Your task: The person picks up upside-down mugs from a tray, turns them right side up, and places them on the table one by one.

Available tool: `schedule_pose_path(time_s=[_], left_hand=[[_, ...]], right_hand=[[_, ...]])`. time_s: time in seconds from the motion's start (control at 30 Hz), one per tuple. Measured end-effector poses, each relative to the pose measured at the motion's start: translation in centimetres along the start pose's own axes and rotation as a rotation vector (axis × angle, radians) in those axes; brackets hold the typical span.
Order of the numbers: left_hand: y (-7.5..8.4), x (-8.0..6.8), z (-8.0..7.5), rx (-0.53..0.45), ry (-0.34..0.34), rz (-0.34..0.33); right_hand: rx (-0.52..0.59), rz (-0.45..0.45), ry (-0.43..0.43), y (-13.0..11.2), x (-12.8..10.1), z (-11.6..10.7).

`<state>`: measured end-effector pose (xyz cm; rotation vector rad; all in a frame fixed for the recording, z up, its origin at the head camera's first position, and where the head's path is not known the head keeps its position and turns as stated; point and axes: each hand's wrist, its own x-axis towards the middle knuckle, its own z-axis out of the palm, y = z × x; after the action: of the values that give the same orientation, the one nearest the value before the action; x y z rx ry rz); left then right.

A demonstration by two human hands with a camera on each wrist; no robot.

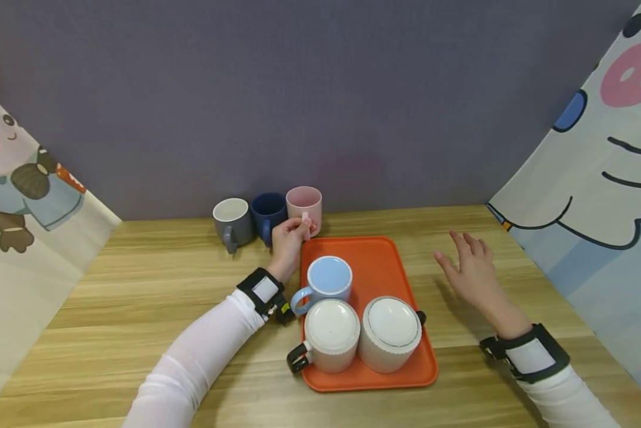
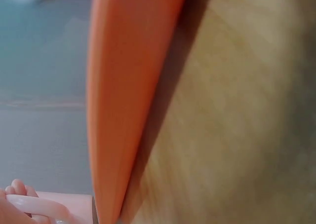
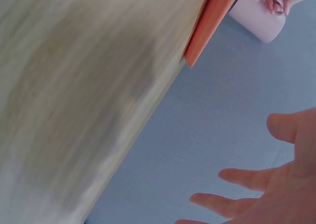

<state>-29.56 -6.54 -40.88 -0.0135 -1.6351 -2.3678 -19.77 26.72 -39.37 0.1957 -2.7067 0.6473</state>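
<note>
My left hand (image 1: 288,245) holds the handle of a pink mug (image 1: 312,208), which stands upright behind the left back corner of an orange tray (image 1: 370,255). In the left wrist view, fingers (image 2: 18,187) curl through the pink handle (image 2: 39,205). To the mug's left stand a navy mug (image 1: 269,214) and a grey mug (image 1: 237,233) with a white inside. My right hand (image 1: 472,273) hovers over the table right of the tray, fingers spread and holding nothing; the right wrist view shows its straight fingers (image 3: 247,178).
On the tray sit a light blue mug (image 1: 328,288), handle to the left, and two upturned whitish mugs with dark handles, one left (image 1: 331,339) and one right (image 1: 390,342). A grey wall (image 1: 352,107) backs the wooden table (image 1: 154,285). Printed cartoon sheets (image 1: 561,196) line both sides.
</note>
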Motion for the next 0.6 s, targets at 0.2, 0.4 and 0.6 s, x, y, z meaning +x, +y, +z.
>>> schedule_pose_path(time_s=[0.2, 0.4, 0.6], left_hand=[[-0.01, 0.03, 0.07, -0.008, 0.028, -0.047], [0.17, 0.29, 0.22, -0.023, 0.015, -0.072], [0.12, 0.4, 0.22, -0.028, 0.036, -0.134]], right_hand=[[-0.011, -0.001, 0.004, 0.18, -0.14, -0.22], [-0.008, 0.004, -0.004, 0.43, -0.07, -0.39], [-0.011, 0.014, -0.031, 0.52, 0.13, -0.3]])
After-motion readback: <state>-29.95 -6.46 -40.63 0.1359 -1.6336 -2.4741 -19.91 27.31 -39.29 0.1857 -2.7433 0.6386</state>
